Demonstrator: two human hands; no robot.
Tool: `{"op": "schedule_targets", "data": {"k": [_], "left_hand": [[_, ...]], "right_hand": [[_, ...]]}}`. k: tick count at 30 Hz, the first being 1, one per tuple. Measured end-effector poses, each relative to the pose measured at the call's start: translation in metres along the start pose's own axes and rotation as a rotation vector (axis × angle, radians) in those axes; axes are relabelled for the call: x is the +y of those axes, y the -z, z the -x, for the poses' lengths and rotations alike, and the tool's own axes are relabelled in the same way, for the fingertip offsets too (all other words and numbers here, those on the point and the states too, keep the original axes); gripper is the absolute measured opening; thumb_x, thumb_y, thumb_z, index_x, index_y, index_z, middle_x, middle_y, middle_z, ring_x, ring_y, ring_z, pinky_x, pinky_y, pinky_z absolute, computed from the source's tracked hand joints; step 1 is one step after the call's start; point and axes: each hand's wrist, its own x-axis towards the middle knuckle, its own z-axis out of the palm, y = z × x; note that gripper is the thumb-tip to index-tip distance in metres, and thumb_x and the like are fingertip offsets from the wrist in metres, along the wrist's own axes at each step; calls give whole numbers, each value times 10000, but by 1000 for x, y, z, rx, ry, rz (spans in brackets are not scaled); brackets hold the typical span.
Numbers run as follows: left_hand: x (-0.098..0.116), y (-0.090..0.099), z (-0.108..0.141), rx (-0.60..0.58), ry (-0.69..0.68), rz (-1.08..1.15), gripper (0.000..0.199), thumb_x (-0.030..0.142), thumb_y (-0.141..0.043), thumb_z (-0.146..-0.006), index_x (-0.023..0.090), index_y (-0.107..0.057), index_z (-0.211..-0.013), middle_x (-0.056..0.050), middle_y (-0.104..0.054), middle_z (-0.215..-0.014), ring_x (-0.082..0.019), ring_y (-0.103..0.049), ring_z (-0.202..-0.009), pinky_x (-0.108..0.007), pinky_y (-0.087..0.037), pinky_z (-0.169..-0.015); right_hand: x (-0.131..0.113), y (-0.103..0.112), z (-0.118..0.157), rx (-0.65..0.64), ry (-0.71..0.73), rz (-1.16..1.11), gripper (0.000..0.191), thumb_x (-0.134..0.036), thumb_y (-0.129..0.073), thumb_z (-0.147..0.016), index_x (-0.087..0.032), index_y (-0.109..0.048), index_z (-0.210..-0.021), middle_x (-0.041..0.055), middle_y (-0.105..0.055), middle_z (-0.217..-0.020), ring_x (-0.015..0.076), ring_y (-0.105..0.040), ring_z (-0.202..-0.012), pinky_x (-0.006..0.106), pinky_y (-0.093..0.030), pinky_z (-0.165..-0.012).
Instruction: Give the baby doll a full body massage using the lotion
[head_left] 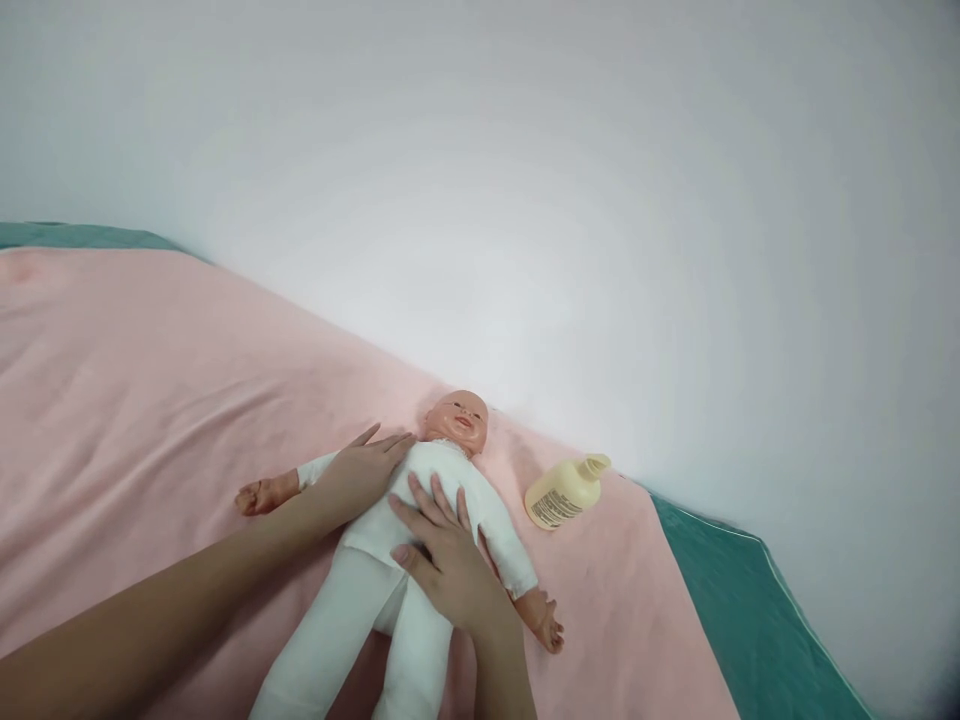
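A baby doll (442,465) with a white cloth body lies on its back, its head toward the wall. My left hand (365,472) rests on the doll's shoulder and upper chest on the left side, fingers stretched out and the thumb apart. Across the lower chest and belly, my right hand (442,550) lies flat with its fingers spread. Neither hand grips anything. The doll's arms reach out to both sides, and the ends of its legs run out of view at the bottom.
To the right of the doll, a pale yellow pump bottle (564,492) stands on the pink sheet (150,400). Green bedding (739,590) shows past the sheet at the right and far left. A plain pale wall (525,200) rises behind.
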Motion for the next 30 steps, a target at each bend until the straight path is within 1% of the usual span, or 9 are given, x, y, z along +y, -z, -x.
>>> {"op": "schedule_targets", "data": {"k": [4,7,11,15,18,20,22,26,30], "left_hand": [[3,-1,1,27,20,6,453,124,-298,-909,134,-508,-1310,-138,-595,-1306,-210,-530,-1240,-450,-205,-1139],[4,-1,1,26,19,-20,465,105,-290,-910,112,-491,-1329,-148,-585,-1316,-211,-527,-1243,-449,-203,-1142],[8,5,-1,67,12,-36,455,109,-300,-922,67,-482,-1337,-169,-572,-1326,-244,-533,-1235,-459,-248,-1129],[23,17,-4,133,-56,110,409,283,-329,-990,127,-527,-1312,-124,-590,-1317,-234,-528,-1242,-455,-279,-1127],[41,30,-3,47,-284,367,354,363,-402,-982,242,-608,-1244,-25,-643,-1259,-202,-544,-1229,-400,-300,-1133],[54,39,0,-82,-430,543,307,362,-430,-974,320,-653,-1180,36,-684,-1182,-182,-582,-1184,-358,-314,-1131],[65,50,3,-204,-496,674,299,335,-428,-975,354,-673,-1145,55,-705,-1132,-167,-623,-1118,-326,-324,-1122],[74,66,4,-346,-497,778,318,278,-422,-973,316,-656,-1184,32,-703,-1143,-170,-634,-1094,-313,-313,-1117],[68,63,3,-335,-395,739,312,262,-414,-985,274,-642,-1197,44,-682,-1188,-166,-562,-1203,-312,-249,-1146]], "right_hand": [[27,-3,-4,165,-94,60,601,-566,-443,-923,-361,-279,-1465,-52,-164,-1558,241,-52,-1466,554,83,-1153],[41,-2,-3,215,-196,118,725,-591,-434,-915,-283,-154,-1508,5,-104,-1569,257,-44,-1466,573,67,-1146],[49,8,4,196,-341,181,800,-625,-424,-897,-208,-140,-1517,61,-140,-1563,276,-59,-1463,573,105,-1136],[48,24,16,92,-435,176,905,-650,-530,-826,-204,-147,-1515,79,-104,-1566,288,-39,-1462,579,137,-1118],[46,34,24,40,-442,147,1011,-614,-669,-736,-223,-151,-1512,90,-88,-1565,283,-19,-1462,582,130,-1114],[44,37,27,22,-456,141,1030,-558,-714,-716,-237,-144,-1511,79,-87,-1568,263,-11,-1463,563,127,-1121],[43,39,27,-18,-492,161,1050,-507,-720,-719,-233,-91,-1514,54,-71,-1574,222,12,-1465,518,145,-1131],[40,40,25,-96,-561,207,1091,-479,-699,-725,-211,6,-1512,10,-18,-1582,160,66,-1462,451,191,-1127],[37,40,25,-114,-555,209,1066,-529,-643,-756,-203,31,-1514,5,20,-1584,165,95,-1459,450,181,-1132]]}}
